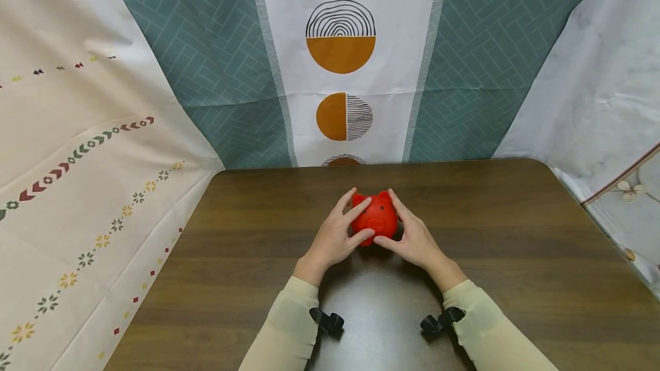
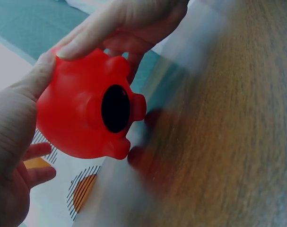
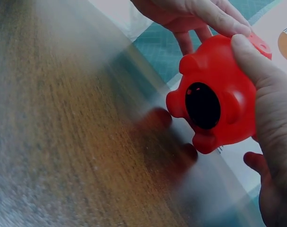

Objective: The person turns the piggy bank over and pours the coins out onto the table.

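Observation:
A red piggy bank (image 1: 375,219) is held between both hands near the far middle of the table. Its snout and eyes show in the head view. My left hand (image 1: 335,236) grips it from the left, thumb by the snout and fingers about the side and head. From the right, my right hand (image 1: 419,240) holds it with the thumb low at the front and fingers reaching up by the ear. Both wrist views show the round black plug (image 2: 116,109) in its belly and the stubby feet (image 3: 175,104), tilted just above the tabletop.
The brown wooden table (image 1: 247,279) reflects the light in front of the piggy bank. A patterned cloth (image 1: 340,79) hangs behind the far edge, with pale cloths at left (image 1: 103,188) and right (image 1: 593,102). Black camera mounts (image 1: 330,322) sit on both sleeves.

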`<control>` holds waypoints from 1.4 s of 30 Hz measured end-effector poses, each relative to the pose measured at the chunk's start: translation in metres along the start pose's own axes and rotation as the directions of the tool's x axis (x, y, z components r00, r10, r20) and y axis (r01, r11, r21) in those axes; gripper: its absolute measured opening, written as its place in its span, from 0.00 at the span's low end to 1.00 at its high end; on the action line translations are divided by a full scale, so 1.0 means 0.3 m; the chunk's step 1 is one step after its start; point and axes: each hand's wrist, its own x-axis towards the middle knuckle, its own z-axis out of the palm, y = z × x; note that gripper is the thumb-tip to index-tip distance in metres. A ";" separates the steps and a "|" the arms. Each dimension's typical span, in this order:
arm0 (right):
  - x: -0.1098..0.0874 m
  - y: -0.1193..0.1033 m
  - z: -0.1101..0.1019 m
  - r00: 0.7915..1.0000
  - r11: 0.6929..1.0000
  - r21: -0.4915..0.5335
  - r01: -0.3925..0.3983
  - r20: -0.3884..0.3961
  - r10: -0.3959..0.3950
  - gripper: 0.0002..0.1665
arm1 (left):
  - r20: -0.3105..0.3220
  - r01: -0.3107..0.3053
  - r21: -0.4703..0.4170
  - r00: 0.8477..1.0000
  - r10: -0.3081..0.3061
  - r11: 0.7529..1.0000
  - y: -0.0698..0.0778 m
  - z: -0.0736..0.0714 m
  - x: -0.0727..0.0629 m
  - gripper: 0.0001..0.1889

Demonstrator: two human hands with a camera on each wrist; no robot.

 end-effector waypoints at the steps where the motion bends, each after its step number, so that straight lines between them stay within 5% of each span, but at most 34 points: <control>1: 0.001 0.000 0.000 1.000 1.000 -0.014 0.017 -0.001 -0.017 0.59 | 0.000 -0.001 -0.011 1.000 0.001 1.000 0.000 -0.001 0.000 0.34; 9: -0.001 -0.004 -0.001 0.998 0.995 -0.069 0.069 -0.001 -0.070 0.54 | 0.039 0.047 -0.067 0.998 -0.044 0.997 0.004 -0.003 -0.004 0.35; 19: -0.005 0.007 0.007 0.998 0.999 0.007 0.046 -0.032 -0.046 0.50 | 0.131 0.109 -0.057 0.986 -0.101 0.992 0.001 0.007 -0.007 0.57; 35: -0.002 -0.022 -0.009 0.995 0.999 0.035 0.042 -0.095 -0.038 0.48 | 0.050 0.032 -0.032 0.998 -0.030 0.999 0.024 -0.011 0.003 0.53; 42: 0.003 -0.032 -0.015 0.991 0.995 0.036 0.094 -0.100 -0.090 0.48 | 0.040 0.060 -0.120 0.998 -0.056 0.991 0.031 -0.019 0.004 0.50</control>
